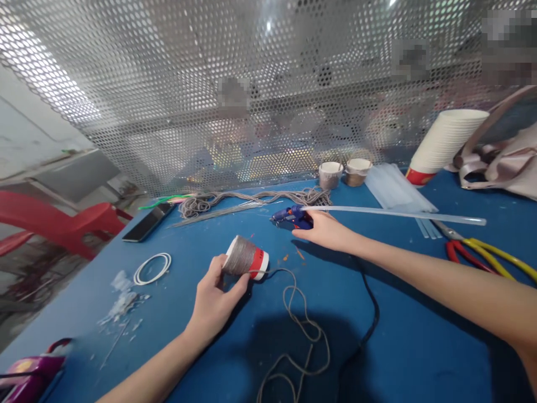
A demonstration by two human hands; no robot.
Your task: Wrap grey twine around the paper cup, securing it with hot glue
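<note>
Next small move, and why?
Probably bring the glue gun, held in the right grip, to the cup: the left grip holds it, cord wraps only part, the red band is largely bare, and the nozzle is apart from it.

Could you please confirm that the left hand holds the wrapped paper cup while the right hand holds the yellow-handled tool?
Not quite: the head view shows the right hand holding a blue glue gun; the left hand does hold the wrapped paper cup.
</note>
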